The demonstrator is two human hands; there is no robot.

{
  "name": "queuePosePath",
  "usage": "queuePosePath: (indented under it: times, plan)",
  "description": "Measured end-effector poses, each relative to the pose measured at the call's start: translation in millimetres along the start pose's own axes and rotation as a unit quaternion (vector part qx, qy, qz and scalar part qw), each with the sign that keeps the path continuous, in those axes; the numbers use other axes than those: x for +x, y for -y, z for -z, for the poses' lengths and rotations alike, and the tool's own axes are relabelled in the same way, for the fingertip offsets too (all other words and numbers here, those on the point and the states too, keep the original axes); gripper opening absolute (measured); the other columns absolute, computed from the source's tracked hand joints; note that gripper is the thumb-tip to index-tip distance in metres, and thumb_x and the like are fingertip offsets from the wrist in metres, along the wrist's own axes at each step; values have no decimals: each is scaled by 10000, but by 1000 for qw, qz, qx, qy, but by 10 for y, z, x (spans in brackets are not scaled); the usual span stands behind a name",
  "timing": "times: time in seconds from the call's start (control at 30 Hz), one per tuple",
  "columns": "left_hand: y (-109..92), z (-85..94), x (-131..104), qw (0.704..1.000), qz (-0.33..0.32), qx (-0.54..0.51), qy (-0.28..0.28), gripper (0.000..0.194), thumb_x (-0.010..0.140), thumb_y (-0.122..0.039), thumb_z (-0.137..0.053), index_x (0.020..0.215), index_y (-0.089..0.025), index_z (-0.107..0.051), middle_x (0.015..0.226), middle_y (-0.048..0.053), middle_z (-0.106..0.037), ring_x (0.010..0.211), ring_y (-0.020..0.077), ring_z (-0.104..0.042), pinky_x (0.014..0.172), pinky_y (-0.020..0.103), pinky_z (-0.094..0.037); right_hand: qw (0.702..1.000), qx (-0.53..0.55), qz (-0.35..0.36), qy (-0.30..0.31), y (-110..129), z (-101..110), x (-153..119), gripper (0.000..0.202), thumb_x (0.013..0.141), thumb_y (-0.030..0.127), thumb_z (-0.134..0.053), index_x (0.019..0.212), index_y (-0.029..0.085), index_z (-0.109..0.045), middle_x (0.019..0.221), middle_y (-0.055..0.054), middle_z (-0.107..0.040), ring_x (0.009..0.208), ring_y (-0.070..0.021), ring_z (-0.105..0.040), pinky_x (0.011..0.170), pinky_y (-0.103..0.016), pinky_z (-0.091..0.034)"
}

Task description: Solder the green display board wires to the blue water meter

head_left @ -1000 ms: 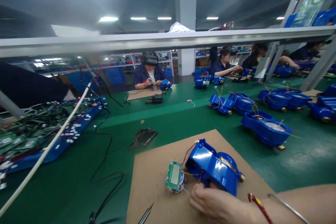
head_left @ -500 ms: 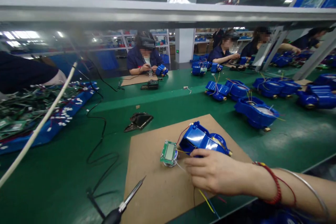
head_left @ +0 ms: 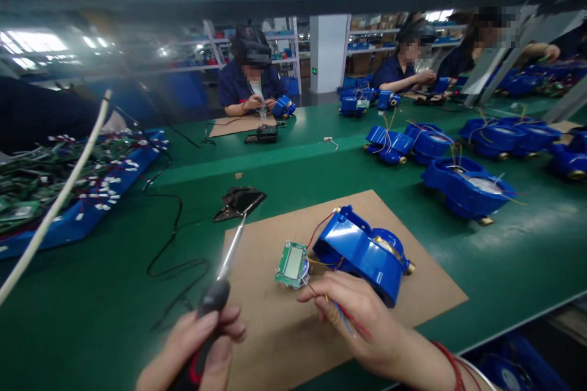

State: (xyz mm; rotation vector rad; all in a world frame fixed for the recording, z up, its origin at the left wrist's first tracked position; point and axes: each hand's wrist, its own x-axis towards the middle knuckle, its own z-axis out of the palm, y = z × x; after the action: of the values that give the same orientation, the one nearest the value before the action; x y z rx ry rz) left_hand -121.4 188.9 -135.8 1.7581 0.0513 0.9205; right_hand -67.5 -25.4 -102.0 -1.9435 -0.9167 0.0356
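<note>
Gripping one soldering iron, the left hand curls closed; the right hand pinches wires over cardboard, left of which one blue bin holds heaped boards.

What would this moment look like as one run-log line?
left hand: holding iron | right hand: holding wires | board: beside blue casing

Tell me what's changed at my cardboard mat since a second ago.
Your left hand has come into view and taken hold of the soldering iron, now raised, its tip pointing away from you. Your right hand has moved left from beside the blue housing toward the circuit board, coloured wires between its fingers. The housing and board stayed on the mat.
</note>
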Motion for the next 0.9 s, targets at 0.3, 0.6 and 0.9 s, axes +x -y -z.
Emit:
queuePosePath:
  times: [0.3,0.6,0.9]
  plan:
    - [-402,-401,139,989,-54,-35,131,372,690,-55,-598,1018,-185,-481,967,66,-612,762,156,-635,720,279,-561,994,-87,-5,72,-63,-16,28,277,826,85,-350,1018,170,-532,854,-60,-595,815,-173,-545,720,-304,-432]
    - [-324,-305,96,982,-98,-1,161,455,624,39,-608,1011,-160,-476,936,46,-616,763,125,-629,711,189,-533,982,-156,5,103,-145,-59,-12,290,783,75,-341,985,195,-511,782,-25,-549,686,-170,-474,574,-307,-343]
    - [-166,-277,-73,992,-42,-8,120,349,666,29,-573,948,-175,-548,933,28,-621,795,121,-637,647,122,-545,991,-113,-12,65,-137,-74,-82,234,863,138,-373,1034,192,-523,824,-36,-564,701,-152,-484,598,-285,-370]
